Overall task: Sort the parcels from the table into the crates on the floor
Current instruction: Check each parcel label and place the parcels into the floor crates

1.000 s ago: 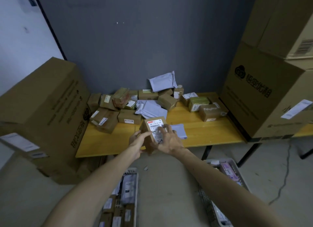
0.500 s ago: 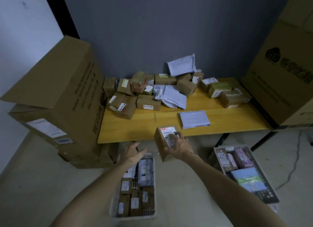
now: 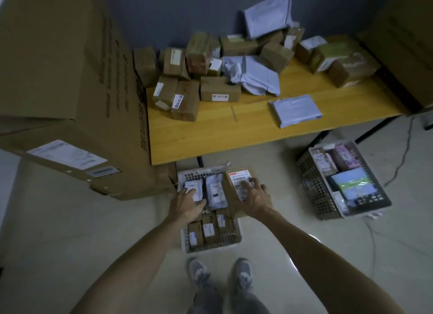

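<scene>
My right hand [image 3: 254, 197] grips a small brown box [image 3: 234, 191] with a white label, held low over the right rim of the white crate [image 3: 199, 248] on the floor in front of my feet. My left hand [image 3: 186, 203] reaches into that crate and its fingers rest on a white-labelled parcel [image 3: 195, 188] there. The crate holds several small boxes and dark pouches. On the yellow table [image 3: 210, 135] lie several brown boxes [image 3: 220, 92] and grey mailer bags [image 3: 295, 109].
A second crate [image 3: 314, 191] with parcels stands on the floor at the right, under the table edge. A big cardboard carton [image 3: 70, 91] fills the left, another carton [image 3: 403, 44] the far right. A cable [image 3: 403, 159] runs along the floor.
My right hand has carried the labelled box from the table edge down to the crate. My left hand let go of it and dropped into the crate. My view has tipped downward.
</scene>
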